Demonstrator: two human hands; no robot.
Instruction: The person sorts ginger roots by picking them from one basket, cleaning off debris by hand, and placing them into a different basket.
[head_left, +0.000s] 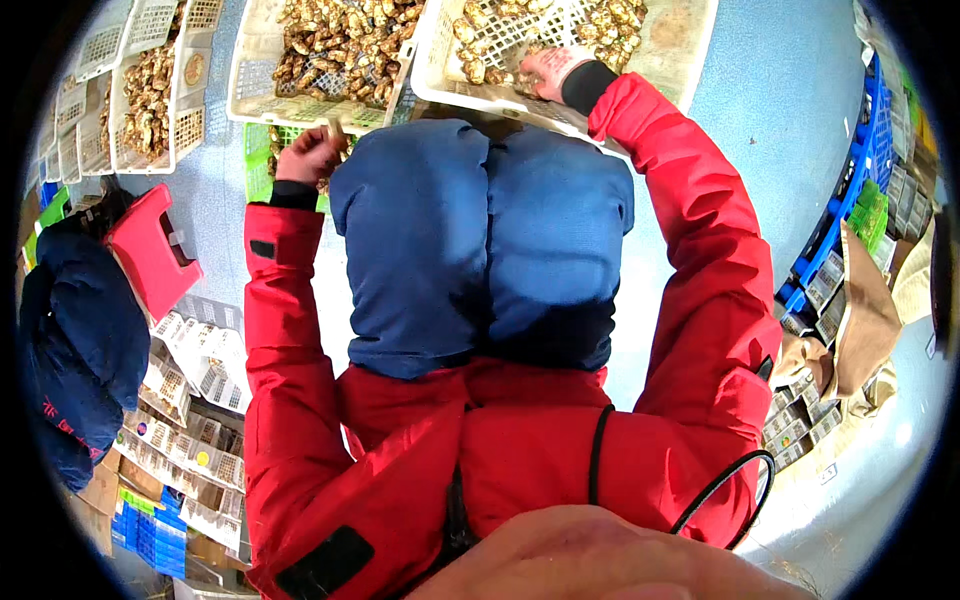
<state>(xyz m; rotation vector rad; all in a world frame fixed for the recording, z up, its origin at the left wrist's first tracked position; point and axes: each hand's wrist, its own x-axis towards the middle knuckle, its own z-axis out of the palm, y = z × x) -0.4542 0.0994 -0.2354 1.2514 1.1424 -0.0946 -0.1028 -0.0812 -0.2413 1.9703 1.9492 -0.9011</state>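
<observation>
My right hand (546, 69), in a pale and reddish work glove, reaches into the white plastic crate (442, 86) ahead of me, its fingers down at brown, knobbly shellfish-like pieces (474, 66); whether they grip any is hidden. My left hand (311, 152), apparently bare, is closed with a small pale brown piece (335, 133) sticking up from its fingertips. It hangs over a green crate (259, 165) that holds more such pieces, beside my left knee. A second white crate (255, 97), piled with the same pieces, stands just beyond that hand.
Stacked white crates (180, 112), some filled, stand at the far left, near a pink plastic stool (154, 247) and a person in a dark blue coat (90, 315). A blue rack (862, 165), cardboard (862, 322) and baskets lie at the right. My knees come up against the crates.
</observation>
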